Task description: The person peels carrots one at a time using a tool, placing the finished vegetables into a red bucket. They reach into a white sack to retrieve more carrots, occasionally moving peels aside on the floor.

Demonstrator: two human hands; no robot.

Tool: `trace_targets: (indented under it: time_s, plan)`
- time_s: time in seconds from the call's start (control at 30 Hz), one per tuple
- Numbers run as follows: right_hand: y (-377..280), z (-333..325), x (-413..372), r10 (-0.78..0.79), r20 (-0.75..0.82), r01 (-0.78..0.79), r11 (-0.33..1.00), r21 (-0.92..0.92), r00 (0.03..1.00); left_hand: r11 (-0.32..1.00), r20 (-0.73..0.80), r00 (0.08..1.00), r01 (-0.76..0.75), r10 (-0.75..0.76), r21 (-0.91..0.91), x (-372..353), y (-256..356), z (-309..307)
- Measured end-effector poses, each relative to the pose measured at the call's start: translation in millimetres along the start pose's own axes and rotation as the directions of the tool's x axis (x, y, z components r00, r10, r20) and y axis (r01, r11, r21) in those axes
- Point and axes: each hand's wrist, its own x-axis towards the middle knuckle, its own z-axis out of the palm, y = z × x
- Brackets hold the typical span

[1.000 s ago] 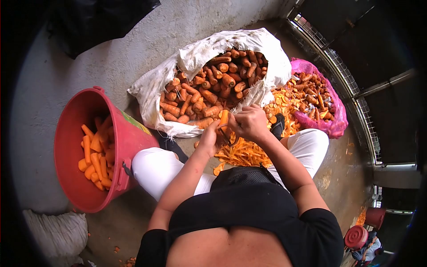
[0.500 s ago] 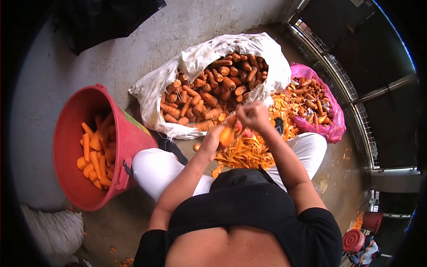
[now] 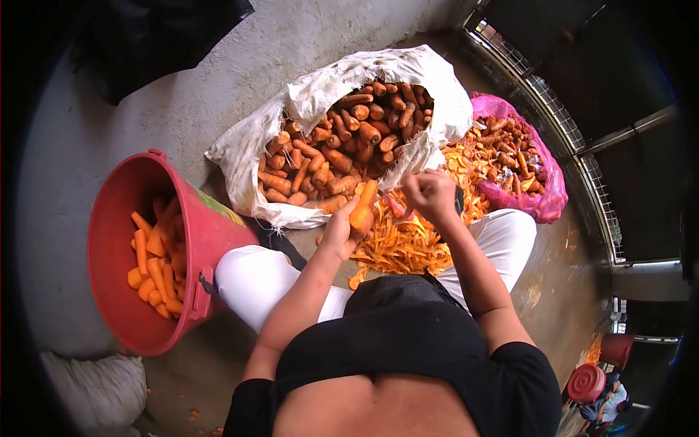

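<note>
My left hand grips an orange carrot by its lower end, tip pointing up and away. My right hand is closed around a pink-handled peeler, held just right of the carrot and slightly apart from it. Both hands hover over a heap of orange peelings on the floor between my knees. Beyond them lies an opened white sack full of unpeeled carrots.
A red bucket holding peeled carrots stands at my left knee. A pink mesh bag with carrot scraps lies to the right. A white sack sits lower left. Red containers and another person are far lower right. Metal railing runs along the right.
My right hand swung away from the carrot, up and outward, and now sits just right of it. The left hand has turned and tilted the carrot.
</note>
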Motion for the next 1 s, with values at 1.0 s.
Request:
trace_targets:
  time_s: [1.0]
  plan:
    - [81, 4, 36, 0.306, 0.064, -0.183, 0.710, -0.680, 0.950, 0.988, 0.117, 0.992, 0.035, -0.052, 0.147, -20, -1, 7]
